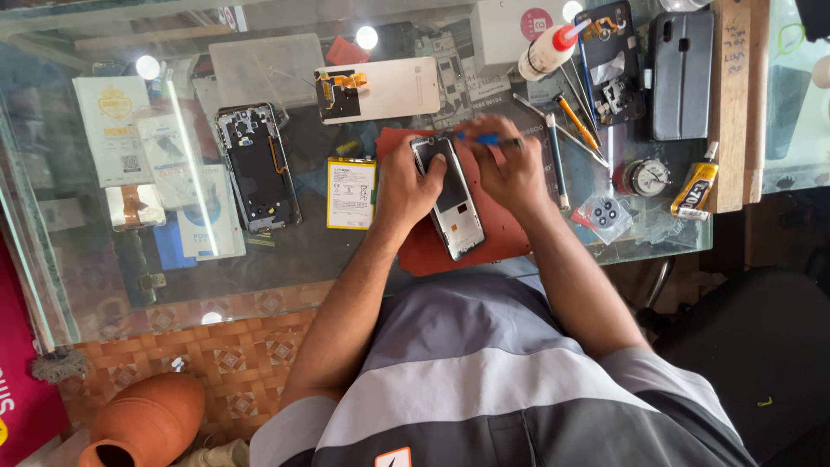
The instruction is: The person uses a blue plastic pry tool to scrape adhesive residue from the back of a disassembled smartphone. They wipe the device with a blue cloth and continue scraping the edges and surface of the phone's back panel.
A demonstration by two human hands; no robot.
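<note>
Yellow-labelled battery point(350, 192) left of left hand point(406, 186) steadying phone frame point(450, 197).

A yellow-edged white battery label point(351, 192) lies left of the red mat; white cartons point(111, 128) sit far left; a yellow glue tube point(694, 189) lies right.

Bright daylight, lamp glare spots on the glass table point(104, 285), right hand point(510, 169) motion-blurred, edges sharp
</note>
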